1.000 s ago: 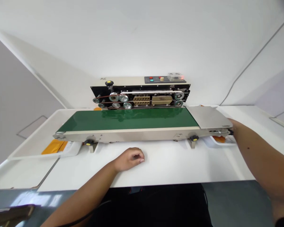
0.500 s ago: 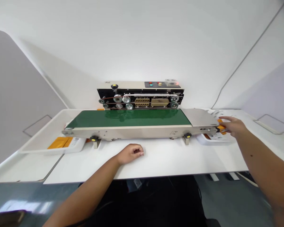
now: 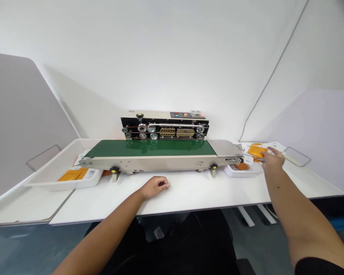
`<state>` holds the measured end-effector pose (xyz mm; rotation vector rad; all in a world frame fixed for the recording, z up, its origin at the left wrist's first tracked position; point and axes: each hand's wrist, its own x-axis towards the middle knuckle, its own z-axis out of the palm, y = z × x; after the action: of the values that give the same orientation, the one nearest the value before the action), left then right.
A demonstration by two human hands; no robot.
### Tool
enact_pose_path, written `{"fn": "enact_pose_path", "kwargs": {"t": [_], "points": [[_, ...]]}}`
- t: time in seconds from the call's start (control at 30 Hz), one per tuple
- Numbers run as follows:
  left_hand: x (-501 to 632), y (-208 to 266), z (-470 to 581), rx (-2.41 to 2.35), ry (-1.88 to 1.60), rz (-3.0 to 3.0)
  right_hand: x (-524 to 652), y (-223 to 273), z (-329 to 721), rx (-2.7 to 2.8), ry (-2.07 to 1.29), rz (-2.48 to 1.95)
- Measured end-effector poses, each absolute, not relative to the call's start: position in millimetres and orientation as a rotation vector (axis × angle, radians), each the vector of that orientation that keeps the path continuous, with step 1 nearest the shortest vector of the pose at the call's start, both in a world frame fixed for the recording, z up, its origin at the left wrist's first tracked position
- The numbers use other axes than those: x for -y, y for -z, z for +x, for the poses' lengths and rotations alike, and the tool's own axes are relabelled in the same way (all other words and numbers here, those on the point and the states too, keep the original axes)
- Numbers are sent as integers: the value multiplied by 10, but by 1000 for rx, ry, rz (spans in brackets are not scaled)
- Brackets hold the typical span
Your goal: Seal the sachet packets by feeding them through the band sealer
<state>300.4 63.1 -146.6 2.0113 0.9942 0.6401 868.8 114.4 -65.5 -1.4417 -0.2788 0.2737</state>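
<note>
My right hand (image 3: 273, 158) pinches the near right edge of an orange packet (image 3: 257, 151) over the white bin at the right end of the machine. More orange and white packets lie around and under it. My left hand (image 3: 155, 187) rests on the white table, loosely curled with nothing in it, in front of the belt sealing machine (image 3: 164, 126). The machine's green conveyor belt (image 3: 149, 149) runs from left to right between my hands, with a bare metal plate (image 3: 225, 148) at its right end.
On the left stands a white bin (image 3: 50, 185) with orange and white packets (image 3: 71, 175) in it. The right bin (image 3: 242, 174) sits partly under the machine's end. Black knobs (image 3: 214, 167) stick out from the machine's front. Wire stands (image 3: 298, 157) are at both sides.
The view has turned to the right. My right hand has risen from the bin beside the metal plate, and the orange packet now shows in its fingers. My left hand stays curled on the table.
</note>
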Motion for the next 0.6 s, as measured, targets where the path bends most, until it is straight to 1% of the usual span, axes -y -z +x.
{"fn": "enact_pose_path", "kwargs": {"t": [0.13, 0.23, 0.37, 0.5, 0.6], "points": [[-601, 1444, 3012, -994, -644, 2008, -1088, 509, 8624, 120, -331, -1234], [-586, 1442, 3011, -987, -642, 2031, -1042, 442, 8610, 100, -388, -1137], [-579, 1444, 3017, -998, -625, 2073, -1015, 507, 8562, 154, -390, -1133], [-576, 1450, 3027, -1013, -629, 2098, -1018, 659, 8429, 60, -375, -1187], [-574, 1464, 3025, -1015, -634, 2099, -984, 678, 8379, -1, -321, -1187]]}}
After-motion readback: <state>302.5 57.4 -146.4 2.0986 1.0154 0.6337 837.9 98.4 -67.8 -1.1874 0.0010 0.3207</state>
